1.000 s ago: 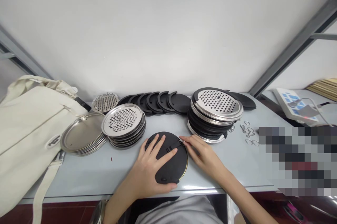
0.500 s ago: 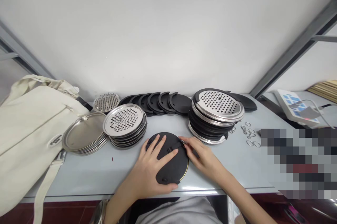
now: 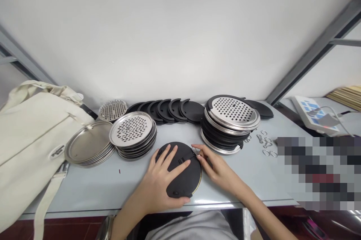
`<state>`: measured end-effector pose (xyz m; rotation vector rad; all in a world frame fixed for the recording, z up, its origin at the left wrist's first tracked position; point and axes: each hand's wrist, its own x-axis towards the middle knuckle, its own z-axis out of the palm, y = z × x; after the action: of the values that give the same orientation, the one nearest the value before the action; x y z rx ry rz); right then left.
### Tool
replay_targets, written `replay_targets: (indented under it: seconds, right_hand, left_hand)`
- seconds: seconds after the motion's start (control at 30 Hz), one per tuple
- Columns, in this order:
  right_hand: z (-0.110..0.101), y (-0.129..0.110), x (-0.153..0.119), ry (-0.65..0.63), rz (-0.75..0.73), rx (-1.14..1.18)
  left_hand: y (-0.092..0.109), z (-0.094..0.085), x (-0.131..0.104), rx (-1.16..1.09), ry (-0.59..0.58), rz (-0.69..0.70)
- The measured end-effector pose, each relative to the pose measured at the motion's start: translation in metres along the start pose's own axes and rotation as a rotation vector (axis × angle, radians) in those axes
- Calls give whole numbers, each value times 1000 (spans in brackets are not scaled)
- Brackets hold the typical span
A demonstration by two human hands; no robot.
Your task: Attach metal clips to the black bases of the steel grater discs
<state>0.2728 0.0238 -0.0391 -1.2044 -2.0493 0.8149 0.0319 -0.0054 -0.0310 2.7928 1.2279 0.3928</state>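
Note:
A round black disc point(image 3: 186, 180) with a thin gold line along its right rim lies on the grey table near the front edge. My left hand point(image 3: 160, 181) rests flat on its left side, fingers spread and thumb at the bottom rim. At the disc's upper right edge my right hand point(image 3: 216, 165) pinches a small metal ring point(image 3: 194, 151) between thumb and forefinger. Loose metal rings and clips point(image 3: 265, 142) lie to the right of the hands.
Behind are stacked grater plates point(image 3: 132, 131), silver plates point(image 3: 90, 142), a row of black discs point(image 3: 169, 110) and a tall mixed stack point(image 3: 229, 123). A cream bag point(image 3: 34, 131) fills the left. A white box point(image 3: 313, 114) stands at the far right.
My right hand's fingers have shifted slightly at the disc's edge, and the ring between them shows more clearly. My left hand keeps its place. The view has shifted slightly.

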Motion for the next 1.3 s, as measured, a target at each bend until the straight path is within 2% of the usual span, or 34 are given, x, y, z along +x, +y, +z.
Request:
replay_targets:
  seconds: [1.0, 1.3]
  right_hand:
    - [-1, -2, -2, -49, 0, -11]
    - [2, 5, 0, -17, -44, -45]
  left_hand:
    - [2, 0, 0, 17, -5, -30]
    - [1, 0, -1, 18, 3, -19]
